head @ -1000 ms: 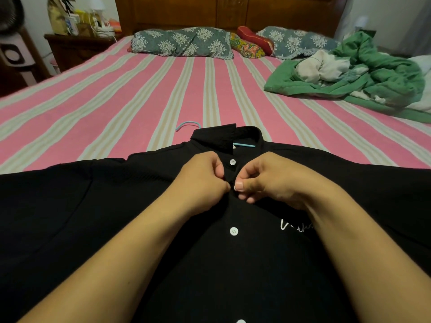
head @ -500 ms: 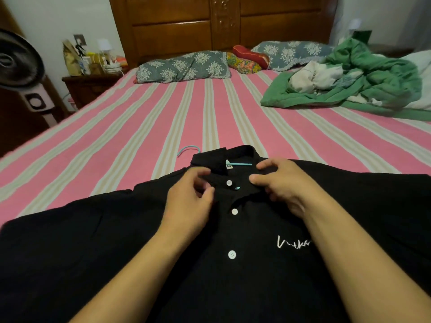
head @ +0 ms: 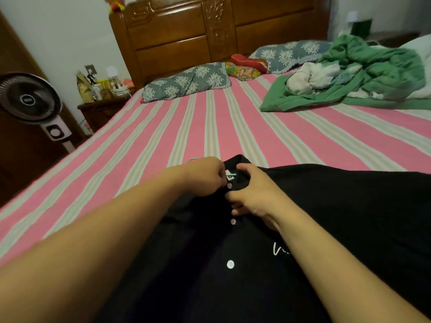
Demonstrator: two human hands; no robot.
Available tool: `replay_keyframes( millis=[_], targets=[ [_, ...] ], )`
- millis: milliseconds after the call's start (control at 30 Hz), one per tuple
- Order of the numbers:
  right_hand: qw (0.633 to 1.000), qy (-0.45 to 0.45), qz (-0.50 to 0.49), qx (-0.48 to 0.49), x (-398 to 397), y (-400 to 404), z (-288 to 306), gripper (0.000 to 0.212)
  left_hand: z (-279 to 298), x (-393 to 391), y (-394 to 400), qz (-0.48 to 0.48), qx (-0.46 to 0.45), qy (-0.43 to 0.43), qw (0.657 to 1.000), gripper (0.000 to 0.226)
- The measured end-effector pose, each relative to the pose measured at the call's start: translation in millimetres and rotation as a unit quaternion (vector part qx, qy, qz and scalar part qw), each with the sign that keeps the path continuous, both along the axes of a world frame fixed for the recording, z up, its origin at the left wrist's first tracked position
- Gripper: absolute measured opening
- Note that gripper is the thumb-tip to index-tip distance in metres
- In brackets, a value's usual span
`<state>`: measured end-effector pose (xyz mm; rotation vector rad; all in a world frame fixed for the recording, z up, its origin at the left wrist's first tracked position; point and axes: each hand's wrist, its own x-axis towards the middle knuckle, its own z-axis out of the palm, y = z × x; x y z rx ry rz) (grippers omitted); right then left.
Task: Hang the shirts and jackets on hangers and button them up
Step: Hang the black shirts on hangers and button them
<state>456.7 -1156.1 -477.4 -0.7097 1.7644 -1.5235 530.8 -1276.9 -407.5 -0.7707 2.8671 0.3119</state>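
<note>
At the collar of the black shirt (head: 349, 217), which lies on the bed (head: 163, 141), both hands have moved up from the lower placket: left hand (head: 205, 177) and right hand (head: 253, 194) pinch the fabric around the top button (head: 230, 186), probably the last

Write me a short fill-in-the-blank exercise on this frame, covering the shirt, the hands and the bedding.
1. The black shirt lies on a bed with a pink and ____ striped sheet.
2. The left hand and right hand work at the shirt's ____, its top end.
3. The shirt's buttons are ____ in colour.
4. The crumpled blanket at the far right is ____.

Missing words: beige; collar; white; green
</note>
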Motion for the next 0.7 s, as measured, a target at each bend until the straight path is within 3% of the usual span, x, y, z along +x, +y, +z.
replay_keyframes(
  millis=[100, 167, 267, 700],
  targets=[
    [0.995, 0.090, -0.016, 0.029, 15.0, -5.6, -10.5, 0.079, -37.1, 22.9, 23.2, 0.107, 0.141, 0.130, 0.976, 0.019],
    [0.998, 0.043, -0.043, 0.013, 11.7, -7.5, -13.6, 0.076, -57.6, 36.3, 28.5, 0.152, 0.189, 0.225, 0.944, 0.021],
    [0.999, -0.017, -0.052, -0.003, 7.0, -9.2, -16.4, 0.074, -71.2, 48.8, 25.4, 0.146, 0.226, 0.291, 0.918, 0.019],
    [0.995, -0.077, -0.067, -0.016, 6.2, -9.4, -13.8, 0.068, -81.9, 50.0, 7.6, 0.178, 0.355, 0.345, 0.850, 0.013]
  ],
)
